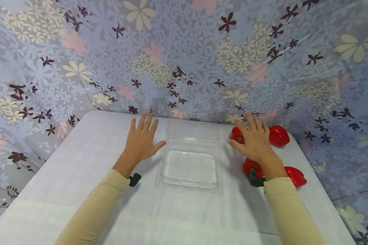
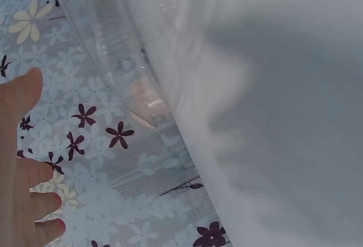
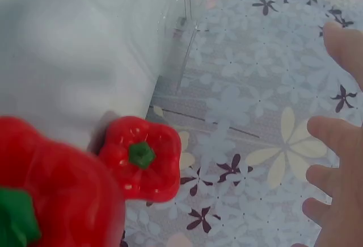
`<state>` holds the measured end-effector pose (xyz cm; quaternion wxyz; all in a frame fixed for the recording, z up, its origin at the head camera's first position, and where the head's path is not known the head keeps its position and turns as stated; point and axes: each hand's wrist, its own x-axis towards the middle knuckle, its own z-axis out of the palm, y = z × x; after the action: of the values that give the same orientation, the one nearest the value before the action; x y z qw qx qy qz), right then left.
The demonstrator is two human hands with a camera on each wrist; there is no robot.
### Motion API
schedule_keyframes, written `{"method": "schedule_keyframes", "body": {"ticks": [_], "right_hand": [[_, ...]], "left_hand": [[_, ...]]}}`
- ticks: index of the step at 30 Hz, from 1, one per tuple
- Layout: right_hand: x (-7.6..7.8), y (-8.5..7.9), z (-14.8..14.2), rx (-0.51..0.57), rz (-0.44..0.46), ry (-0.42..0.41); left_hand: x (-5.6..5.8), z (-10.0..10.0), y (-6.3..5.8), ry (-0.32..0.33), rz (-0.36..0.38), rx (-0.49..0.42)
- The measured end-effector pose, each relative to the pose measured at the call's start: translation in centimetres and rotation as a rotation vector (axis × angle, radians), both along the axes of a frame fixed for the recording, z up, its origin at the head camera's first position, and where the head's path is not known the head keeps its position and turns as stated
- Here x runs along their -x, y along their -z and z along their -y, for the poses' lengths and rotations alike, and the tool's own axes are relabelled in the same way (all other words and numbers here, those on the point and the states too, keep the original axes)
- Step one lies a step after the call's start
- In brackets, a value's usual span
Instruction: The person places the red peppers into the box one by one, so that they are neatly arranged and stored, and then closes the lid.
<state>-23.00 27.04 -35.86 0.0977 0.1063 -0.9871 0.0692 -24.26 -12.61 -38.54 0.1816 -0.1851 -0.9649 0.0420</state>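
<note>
A clear plastic clamshell container (image 1: 190, 169) lies on the white table with its lid (image 1: 192, 131) folded back toward the wall. To its left hovers my left hand (image 1: 142, 137), fingers spread and holding nothing. My right hand (image 1: 254, 141) is spread in the same way above several red bell peppers on the right side. One bell pepper (image 1: 279, 136) sits at the back right, another (image 1: 295, 176) beside the right wrist. In the right wrist view a bell pepper (image 3: 142, 159) with a green stem shows near the table edge, and a larger one (image 3: 57, 190) fills the lower left.
A flower-patterned cloth (image 1: 184, 61) hangs behind the white table (image 1: 64, 173) and along its sides. Dark camera straps (image 1: 135, 179) circle both wrists. The container's lid reaches close to the table's back edge.
</note>
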Motion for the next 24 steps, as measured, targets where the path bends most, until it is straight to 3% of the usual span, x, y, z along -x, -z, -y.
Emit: {"method": "schedule_keyframes", "body": {"ticks": [9,17,24], "right_hand": [[-1.3,-0.8,-1.1,0.023,0.011,-0.072],[-3.3,-1.6,-2.1,0.003,0.049,-0.114],[-5.9,-0.9,-5.2,-0.019,-0.047,-0.195]], "left_hand": [[-0.6,1.8,0.2,0.031,0.021,0.025],[-2.0,3.2,0.3,0.166,0.065,-0.103],[-3.6,4.9,0.7,0.255,0.034,-0.152]]}}
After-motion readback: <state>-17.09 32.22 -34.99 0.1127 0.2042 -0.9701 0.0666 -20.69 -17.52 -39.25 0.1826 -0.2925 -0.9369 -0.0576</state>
